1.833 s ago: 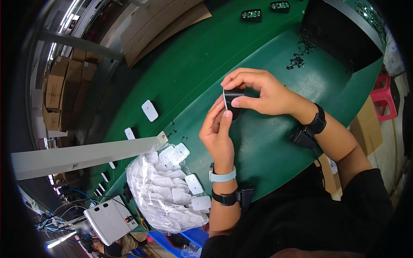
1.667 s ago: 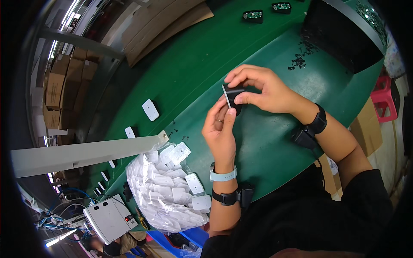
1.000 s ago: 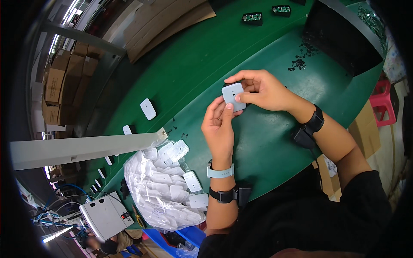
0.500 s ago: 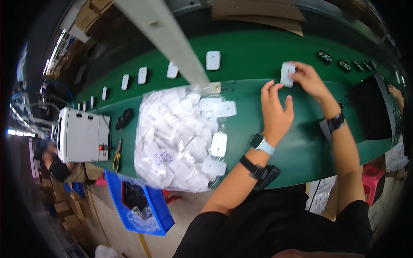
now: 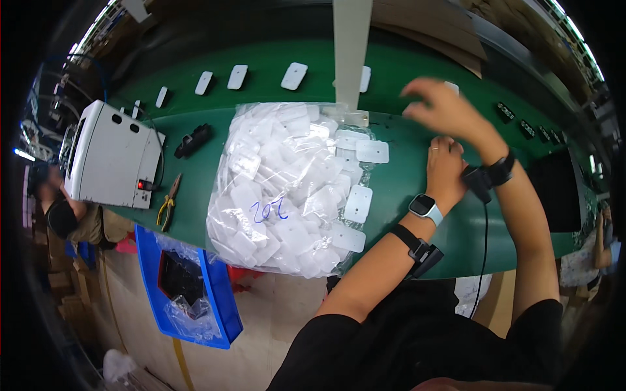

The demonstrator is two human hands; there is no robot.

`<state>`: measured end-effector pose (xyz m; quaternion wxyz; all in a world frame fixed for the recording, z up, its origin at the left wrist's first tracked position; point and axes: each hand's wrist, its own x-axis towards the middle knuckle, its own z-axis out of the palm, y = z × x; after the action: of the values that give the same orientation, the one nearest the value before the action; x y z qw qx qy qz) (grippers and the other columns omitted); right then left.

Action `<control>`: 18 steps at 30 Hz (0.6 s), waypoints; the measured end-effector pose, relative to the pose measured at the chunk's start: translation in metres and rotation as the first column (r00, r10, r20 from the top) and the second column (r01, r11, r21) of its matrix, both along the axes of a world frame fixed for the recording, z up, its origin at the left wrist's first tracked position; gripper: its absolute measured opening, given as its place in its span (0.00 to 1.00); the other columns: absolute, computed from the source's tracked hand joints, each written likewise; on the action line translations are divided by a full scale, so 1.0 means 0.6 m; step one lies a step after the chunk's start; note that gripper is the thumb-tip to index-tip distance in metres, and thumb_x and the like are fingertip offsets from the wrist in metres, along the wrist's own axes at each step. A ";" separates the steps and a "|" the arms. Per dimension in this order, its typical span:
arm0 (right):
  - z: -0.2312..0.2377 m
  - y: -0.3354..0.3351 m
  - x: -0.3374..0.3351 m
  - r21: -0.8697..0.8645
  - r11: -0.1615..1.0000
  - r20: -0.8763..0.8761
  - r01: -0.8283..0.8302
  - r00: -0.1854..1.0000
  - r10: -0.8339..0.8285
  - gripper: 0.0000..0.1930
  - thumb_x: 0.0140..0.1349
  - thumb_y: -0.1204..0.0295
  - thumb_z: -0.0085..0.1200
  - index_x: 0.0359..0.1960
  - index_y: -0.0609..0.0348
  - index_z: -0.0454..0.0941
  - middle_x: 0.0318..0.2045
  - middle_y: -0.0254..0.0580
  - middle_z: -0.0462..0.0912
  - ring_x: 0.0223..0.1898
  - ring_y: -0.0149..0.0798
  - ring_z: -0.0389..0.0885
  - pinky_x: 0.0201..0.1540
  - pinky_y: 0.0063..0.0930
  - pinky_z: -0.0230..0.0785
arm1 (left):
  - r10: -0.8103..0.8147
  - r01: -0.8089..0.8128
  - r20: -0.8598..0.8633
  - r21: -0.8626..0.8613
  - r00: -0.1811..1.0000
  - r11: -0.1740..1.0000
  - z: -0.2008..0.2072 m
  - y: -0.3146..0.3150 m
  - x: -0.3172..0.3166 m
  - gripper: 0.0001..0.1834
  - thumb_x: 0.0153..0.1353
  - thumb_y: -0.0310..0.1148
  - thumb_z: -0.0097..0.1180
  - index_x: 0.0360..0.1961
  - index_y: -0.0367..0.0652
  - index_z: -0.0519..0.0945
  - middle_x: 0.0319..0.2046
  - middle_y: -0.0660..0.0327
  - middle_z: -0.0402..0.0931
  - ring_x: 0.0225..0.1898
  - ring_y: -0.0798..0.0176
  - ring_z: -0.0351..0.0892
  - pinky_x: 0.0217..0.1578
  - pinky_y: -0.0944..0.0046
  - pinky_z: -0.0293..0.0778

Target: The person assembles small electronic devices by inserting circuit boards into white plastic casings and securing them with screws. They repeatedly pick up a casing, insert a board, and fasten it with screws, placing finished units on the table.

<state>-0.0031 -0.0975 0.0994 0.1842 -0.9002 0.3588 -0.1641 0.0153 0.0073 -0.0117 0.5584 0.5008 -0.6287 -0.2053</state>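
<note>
White cover plate (image 5: pixel 452 86) lies on the green belt (image 5: pixel 394 65), just past the back of the right hand (image 5: pixel 443 109). Only one end peeks out, so I can't tell which way it points or how its long side runs. The right hand is blurry, with its thumb and finger spread wide and nothing in the gap. Below it, the left hand (image 5: pixel 445 166) rests low over the green table (image 5: pixel 385 182). Its fingers are curled, and I can't tell if they hold anything. To the left sits a fat clear bag (image 5: pixel 228 195) full of white plates. By its mouth, one loose plate (image 5: pixel 357 204) has its long side pointing away from the person, and another (image 5: pixel 372 151) lies sideways. Farther left are pliers (image 5: pixel 168 205), with their tips pointing away. Some little black cases (image 5: pixel 505 112) sit on the belt's right side.
</note>
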 end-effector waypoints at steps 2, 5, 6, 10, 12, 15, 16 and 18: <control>-0.018 0.050 0.052 -0.023 0.953 -0.174 -0.302 0.940 0.294 0.23 0.50 0.64 0.67 0.47 0.60 0.78 0.43 0.54 0.83 0.45 0.59 0.81 0.50 0.46 0.74 | -0.101 0.100 0.060 0.021 0.993 0.995 -0.047 -0.016 -0.025 0.15 0.57 0.36 0.57 0.41 0.37 0.76 0.44 0.51 0.74 0.50 0.47 0.73 0.55 0.49 0.67; -0.039 0.077 0.062 0.039 0.976 -0.335 -0.214 0.917 0.215 0.23 0.49 0.65 0.68 0.46 0.61 0.77 0.41 0.53 0.83 0.45 0.55 0.81 0.49 0.45 0.73 | -0.170 0.163 0.049 0.123 0.984 0.979 -0.018 -0.024 -0.044 0.15 0.61 0.40 0.54 0.44 0.42 0.75 0.42 0.57 0.73 0.48 0.54 0.73 0.55 0.53 0.68; -0.040 0.078 0.065 0.032 0.981 -0.375 -0.192 0.907 0.190 0.22 0.51 0.65 0.68 0.46 0.60 0.77 0.41 0.51 0.83 0.47 0.54 0.80 0.50 0.44 0.73 | -0.200 0.205 -0.049 0.141 0.979 0.969 -0.019 -0.023 -0.040 0.16 0.62 0.40 0.53 0.46 0.42 0.74 0.45 0.57 0.74 0.51 0.54 0.72 0.56 0.52 0.67; -0.012 0.087 0.058 -0.058 0.976 -0.169 -0.211 0.965 0.199 0.13 0.51 0.71 0.66 0.36 0.61 0.79 0.35 0.48 0.83 0.40 0.54 0.82 0.44 0.43 0.75 | -0.132 0.133 0.101 -0.007 0.986 0.991 -0.070 -0.026 -0.038 0.23 0.66 0.41 0.54 0.58 0.41 0.71 0.55 0.54 0.74 0.59 0.52 0.72 0.60 0.53 0.66; 0.015 0.093 0.016 -0.123 0.965 -0.022 -0.233 0.972 0.232 0.09 0.51 0.75 0.64 0.34 0.61 0.80 0.34 0.45 0.83 0.39 0.52 0.81 0.44 0.41 0.75 | -0.071 0.101 0.221 -0.126 0.973 0.987 -0.065 -0.024 -0.046 0.27 0.65 0.37 0.57 0.62 0.40 0.69 0.59 0.52 0.73 0.63 0.51 0.71 0.61 0.52 0.66; 0.062 0.122 -0.074 -0.392 0.918 0.193 -0.053 0.971 0.138 0.08 0.47 0.79 0.63 0.31 0.56 0.85 0.35 0.38 0.80 0.42 0.46 0.77 0.44 0.37 0.73 | -0.266 0.281 -0.471 -0.041 0.841 0.959 0.013 -0.019 -0.027 0.18 0.67 0.33 0.52 0.56 0.38 0.74 0.48 0.51 0.79 0.51 0.50 0.80 0.48 0.54 0.76; 0.075 0.135 -0.105 -0.467 0.884 0.218 0.021 0.972 0.092 0.09 0.47 0.80 0.63 0.31 0.55 0.86 0.35 0.36 0.80 0.43 0.45 0.76 0.44 0.36 0.72 | -0.325 0.520 -0.666 0.111 0.671 0.847 0.017 -0.022 -0.019 0.20 0.72 0.43 0.47 0.55 0.39 0.74 0.46 0.53 0.81 0.46 0.55 0.83 0.41 0.55 0.78; 0.041 0.159 -0.178 -0.333 0.933 0.272 0.138 0.961 -0.045 0.12 0.42 0.81 0.63 0.31 0.53 0.87 0.39 0.35 0.80 0.45 0.44 0.74 0.46 0.36 0.71 | -0.289 0.756 -0.935 -0.035 0.207 0.654 0.028 -0.020 -0.023 0.28 0.74 0.53 0.40 0.52 0.38 0.76 0.44 0.55 0.81 0.45 0.59 0.82 0.39 0.58 0.78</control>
<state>-0.1098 -0.0019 0.1237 0.0593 -0.8715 0.3386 -0.3498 0.0016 -0.0050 0.0054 0.5603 0.1693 -0.3057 -0.7510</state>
